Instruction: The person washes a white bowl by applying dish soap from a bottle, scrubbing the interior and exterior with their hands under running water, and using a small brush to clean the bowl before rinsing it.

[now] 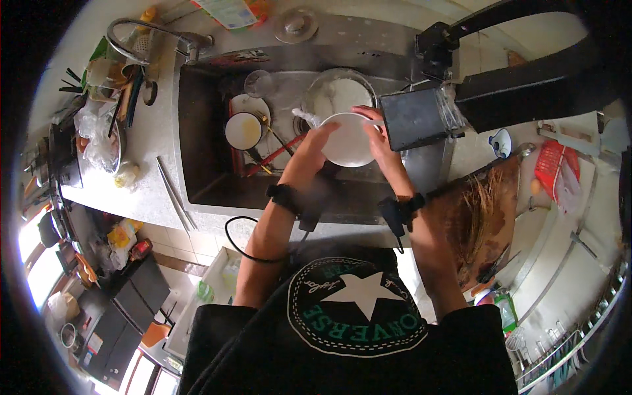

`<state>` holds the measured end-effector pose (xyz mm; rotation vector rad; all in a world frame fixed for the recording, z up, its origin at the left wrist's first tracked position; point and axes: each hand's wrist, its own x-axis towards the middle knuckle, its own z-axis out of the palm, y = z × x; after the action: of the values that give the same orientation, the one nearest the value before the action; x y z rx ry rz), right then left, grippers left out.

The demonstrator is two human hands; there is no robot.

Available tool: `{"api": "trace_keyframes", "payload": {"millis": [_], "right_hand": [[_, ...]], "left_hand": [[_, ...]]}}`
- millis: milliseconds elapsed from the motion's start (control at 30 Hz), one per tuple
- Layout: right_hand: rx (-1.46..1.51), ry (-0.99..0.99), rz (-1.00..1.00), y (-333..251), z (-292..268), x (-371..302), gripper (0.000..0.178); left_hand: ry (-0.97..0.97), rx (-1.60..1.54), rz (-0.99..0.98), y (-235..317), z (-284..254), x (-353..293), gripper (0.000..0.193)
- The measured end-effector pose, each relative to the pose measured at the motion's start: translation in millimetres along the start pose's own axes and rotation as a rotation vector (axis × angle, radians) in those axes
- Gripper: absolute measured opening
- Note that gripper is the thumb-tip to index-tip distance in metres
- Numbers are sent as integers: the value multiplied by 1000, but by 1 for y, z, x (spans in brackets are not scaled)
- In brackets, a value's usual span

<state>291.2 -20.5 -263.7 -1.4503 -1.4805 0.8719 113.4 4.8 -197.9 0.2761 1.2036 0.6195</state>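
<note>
Both my hands hold a white bowl [349, 146] above the sink [227, 197]. My left hand [315, 148] grips its left side with the thumb over the rim. My right hand [384, 143] closes on the right side, its fingers partly hidden by the bowl and a dark panel. Just behind the bowl, a round basin [340, 84] stands in the sink. Left of my hands lie a white bowl with a yellowish inside [243, 131], a plate [251, 105], a clear glass bowl [259, 83] and some long red sticks [271, 160]. A crumpled white strip [306, 117] shows by my left fingers.
A dark flat panel [415, 120] on a black arm [526, 89] hangs over the sink's right side. The faucet [189, 45] rises at the back left. Metal chopsticks [172, 194] lie on the left counter, a brown cutting board [477, 224] and red basket [557, 168] at right.
</note>
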Motion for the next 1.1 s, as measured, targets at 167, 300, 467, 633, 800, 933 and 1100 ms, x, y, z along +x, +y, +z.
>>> {"api": "trace_keyframes", "payload": {"millis": [167, 300, 467, 633, 800, 933, 1100], "right_hand": [[-58, -24, -70, -46, -22, 17, 27], [-113, -140, -36, -50, -29, 20, 33], [128, -234, 431, -91, -41, 1, 51], [36, 15, 315, -98, -64, 1, 42], [201, 133, 303, -104, -81, 6, 38], [-117, 125, -223, -123, -93, 22, 39], [-399, 3, -202, -107, -81, 14, 50]], "left_hand": [[-15, 301, 407, 21, 19, -33, 31], [84, 504, 860, 52, 36, -53, 31], [-177, 633, 1033, 79, 47, -72, 49], [-638, 186, 471, 65, 38, -72, 77], [-684, -71, 364, 50, 52, -55, 68], [-249, -123, 160, 43, 78, -47, 38], [-53, 197, 363, 38, 66, -41, 46]]}}
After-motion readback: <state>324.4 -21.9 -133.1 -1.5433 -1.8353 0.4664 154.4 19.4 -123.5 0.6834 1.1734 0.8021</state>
